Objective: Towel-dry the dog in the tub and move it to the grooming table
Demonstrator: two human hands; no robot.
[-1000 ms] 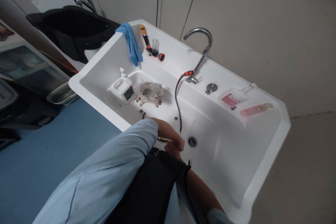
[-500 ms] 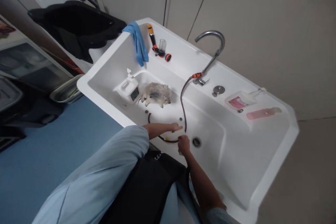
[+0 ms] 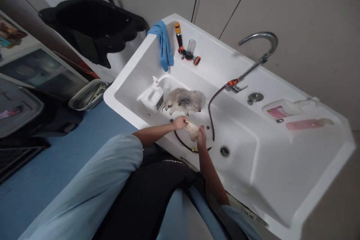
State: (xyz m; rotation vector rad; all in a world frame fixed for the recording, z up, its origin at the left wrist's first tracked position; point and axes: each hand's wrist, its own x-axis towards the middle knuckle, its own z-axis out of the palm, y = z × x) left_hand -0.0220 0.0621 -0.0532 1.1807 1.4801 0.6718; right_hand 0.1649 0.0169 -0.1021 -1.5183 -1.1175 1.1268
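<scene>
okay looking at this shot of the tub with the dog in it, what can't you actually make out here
Head view only:
- What the pale lump between the left hand and right hand is: too small and blurred.
- The dog: its head is indistinct at this size.
- Labels on the white pump bottle and the pink bottles on the ledge: too small to read.
- The hose end near the tub wall: hidden behind the hands.

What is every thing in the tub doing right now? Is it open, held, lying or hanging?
Left hand: holds one end of the pale wad.
Right hand: holds the other end.
Wad: held between both hands, above the tub floor.
Dog: lying in the tub.
Hose: joined to the tap, hanging into the tub.
Drain: uncovered.
Blue cloth: draped over the rim.
Pink bottle: lying on its side.
</scene>
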